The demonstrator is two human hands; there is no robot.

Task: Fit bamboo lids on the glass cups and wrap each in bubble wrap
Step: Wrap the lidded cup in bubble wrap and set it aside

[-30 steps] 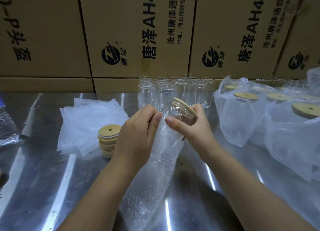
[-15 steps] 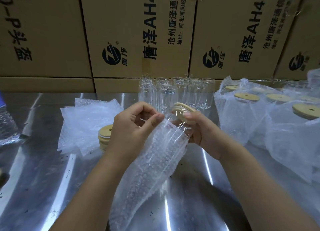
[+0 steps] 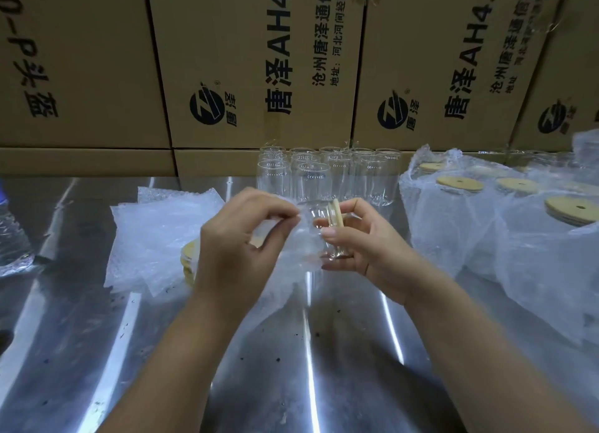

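- You have a single view, from the camera worn on your head, facing forward and tilted down over the steel tabletop (image 3: 356, 384).
- It sits close to the work: your forearms (image 3: 181, 351) cross the bottom edge, and your left hand (image 3: 240, 238) and right hand (image 3: 366, 241) sit side by side at mid-frame.
- The wide lens curves the edges; the stacked cardboard boxes (image 3: 227, 59) fill the top.
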